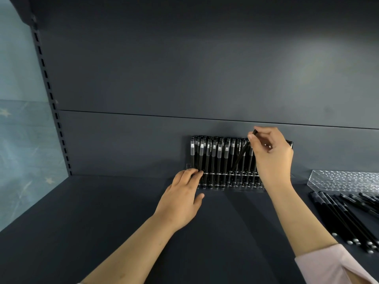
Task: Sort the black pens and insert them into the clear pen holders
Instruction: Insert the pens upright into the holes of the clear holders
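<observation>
My pink sleeve is showing at the lower right as I am reaching both arms over the dark shelf. My left hand is lying flat with straight fingers, touching the left front corner of the first clear pen holder and gripping nothing. My right hand is pinching one black pen near its top, tilted, with its lower end pointing into the holder's right part. That holder is standing against the back wall, packed with upright pens and looking almost full. A second clear holder is sitting empty to the right, and a pile of loose pens is lying in front of it, so I judge I am roughly halfway.
</observation>
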The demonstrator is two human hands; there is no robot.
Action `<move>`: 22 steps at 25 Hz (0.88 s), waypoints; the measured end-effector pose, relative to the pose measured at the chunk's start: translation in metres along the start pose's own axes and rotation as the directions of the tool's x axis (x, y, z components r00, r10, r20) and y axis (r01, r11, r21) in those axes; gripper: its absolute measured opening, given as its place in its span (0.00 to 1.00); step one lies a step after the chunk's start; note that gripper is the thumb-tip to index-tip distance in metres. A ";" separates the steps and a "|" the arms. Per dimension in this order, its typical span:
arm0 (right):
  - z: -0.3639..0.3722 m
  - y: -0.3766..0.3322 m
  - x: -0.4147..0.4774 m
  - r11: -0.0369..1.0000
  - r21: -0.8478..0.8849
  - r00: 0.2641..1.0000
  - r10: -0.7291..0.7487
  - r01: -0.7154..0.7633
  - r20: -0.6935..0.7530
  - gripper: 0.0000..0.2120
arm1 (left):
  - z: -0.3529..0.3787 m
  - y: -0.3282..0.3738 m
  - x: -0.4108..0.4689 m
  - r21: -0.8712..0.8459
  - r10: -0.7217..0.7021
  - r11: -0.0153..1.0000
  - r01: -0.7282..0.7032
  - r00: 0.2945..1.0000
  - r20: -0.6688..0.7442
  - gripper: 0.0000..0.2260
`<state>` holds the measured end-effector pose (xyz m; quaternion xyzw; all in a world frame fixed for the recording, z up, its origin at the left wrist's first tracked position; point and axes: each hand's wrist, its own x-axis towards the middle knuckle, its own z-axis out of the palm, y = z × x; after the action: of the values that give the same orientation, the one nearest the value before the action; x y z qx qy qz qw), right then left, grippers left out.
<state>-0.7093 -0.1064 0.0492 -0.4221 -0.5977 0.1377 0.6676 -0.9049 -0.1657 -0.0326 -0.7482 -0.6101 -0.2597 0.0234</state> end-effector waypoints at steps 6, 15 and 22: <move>0.007 0.008 0.000 0.986 -0.150 0.993 -0.062 0.077 0.103 0.08 | 0.004 0.001 0.000 0.075 0.018 0.997 -0.019 1.000 0.010 0.27; 0.011 0.012 -0.003 0.940 -0.332 0.944 0.033 0.082 0.327 0.18 | -0.002 0.003 0.000 0.048 0.006 0.999 -0.009 0.999 0.054 0.27; -0.074 0.023 0.015 0.934 -0.356 0.885 0.199 -0.041 0.421 0.13 | -0.005 0.064 -0.002 -0.064 -0.021 0.998 0.019 1.000 -0.017 0.21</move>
<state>-0.6302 -0.1116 0.0475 -0.5232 -0.7229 0.1691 0.4185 -0.8479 -0.1858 -0.0114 -0.7400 -0.6088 -0.2859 0.0025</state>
